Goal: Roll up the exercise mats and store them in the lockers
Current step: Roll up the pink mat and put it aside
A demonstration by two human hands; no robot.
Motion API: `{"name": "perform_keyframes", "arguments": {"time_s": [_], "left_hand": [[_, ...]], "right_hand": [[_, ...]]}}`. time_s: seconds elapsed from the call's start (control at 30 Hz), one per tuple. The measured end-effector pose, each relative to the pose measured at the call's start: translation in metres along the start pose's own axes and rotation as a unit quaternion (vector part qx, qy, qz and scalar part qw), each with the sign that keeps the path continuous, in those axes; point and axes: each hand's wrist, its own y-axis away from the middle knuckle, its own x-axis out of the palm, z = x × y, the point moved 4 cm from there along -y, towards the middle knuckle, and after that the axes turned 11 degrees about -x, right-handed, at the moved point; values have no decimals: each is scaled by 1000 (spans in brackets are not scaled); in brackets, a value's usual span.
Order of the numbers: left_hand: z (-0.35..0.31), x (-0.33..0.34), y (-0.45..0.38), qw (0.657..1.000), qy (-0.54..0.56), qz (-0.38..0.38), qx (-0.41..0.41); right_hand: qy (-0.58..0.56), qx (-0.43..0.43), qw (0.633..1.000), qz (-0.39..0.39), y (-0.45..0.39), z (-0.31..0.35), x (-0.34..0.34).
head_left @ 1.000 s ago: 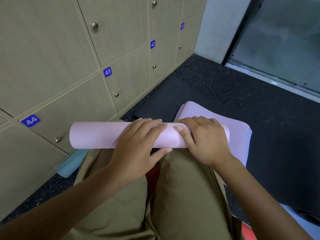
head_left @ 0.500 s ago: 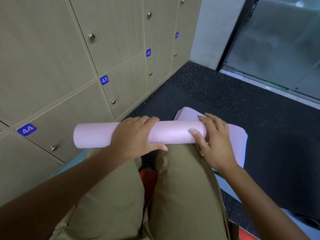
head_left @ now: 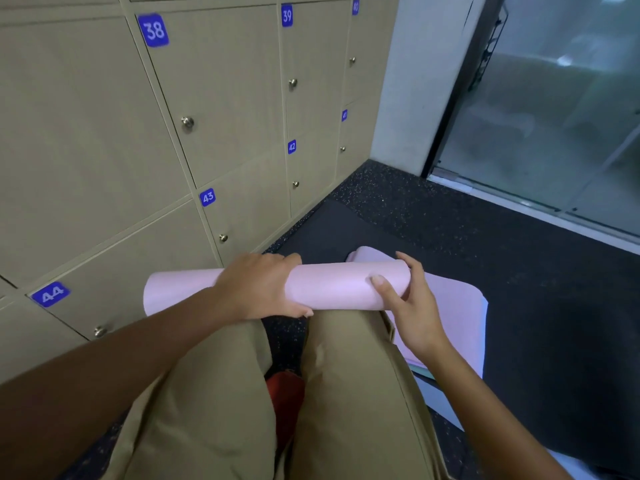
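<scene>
The pink mat (head_left: pixel 339 285) now lies as a rolled tube across the person's knees, just above the tan trousers (head_left: pixel 346 393). Compared with 1 second ago, when both hands lay flat on top pressing the roll forward, the grip has changed. The left hand (head_left: pixel 256 289) is wrapped over the tube near its middle, fingers curled round the far side and thumb under the near edge. The right hand (head_left: pixel 412 306) has slid out to the tube's right end, thumb on the front face and fingers curved behind the open end, cupping it.

The camera has also tipped upward, so lockers 38 (head_left: pixel 154 29) and 39 (head_left: pixel 287 14) have come into view above locker 43 (head_left: pixel 207 197) and locker 44 (head_left: pixel 51 294). All doors in view are closed.

To the right, a flat pink layer (head_left: pixel 453 317) lies on the dark floor mat (head_left: pixel 346 230); whether it is this mat's unrolled tail or a separate mat cannot be told.

The move from pressing to clasping suggests the rolling of this mat is about finished and the lift toward a locker comes next. A door must be opened first, and the roll may loosen if either grip slackens.
</scene>
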Motion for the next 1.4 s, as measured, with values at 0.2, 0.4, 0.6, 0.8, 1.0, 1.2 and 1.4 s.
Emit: {"name": "perform_keyframes", "arguments": {"time_s": [0.2,0.4,0.6,0.8,1.0,1.2,1.4], "left_hand": [[1,-40,-17,998,62,-21,-17],[-5,-76,-31,966,253,-55,-22],[-25,-73,-12,913,404,-64,-7],[-49,-66,32,821,545,-162,-42],[-50,-48,61,765,611,-189,-73],[-40,-13,82,746,632,-178,-110],[-32,7,90,745,642,-149,-101]], "right_hand": [[-34,-92,994,-36,-26,55,-19],[-47,-179,982,-47,-68,126,-44],[-10,-233,972,-31,-75,181,-38],[23,-251,968,20,-43,208,-6],[96,-284,950,91,-20,227,6],[194,-320,907,195,1,216,36],[209,-342,894,199,17,199,45]]}}
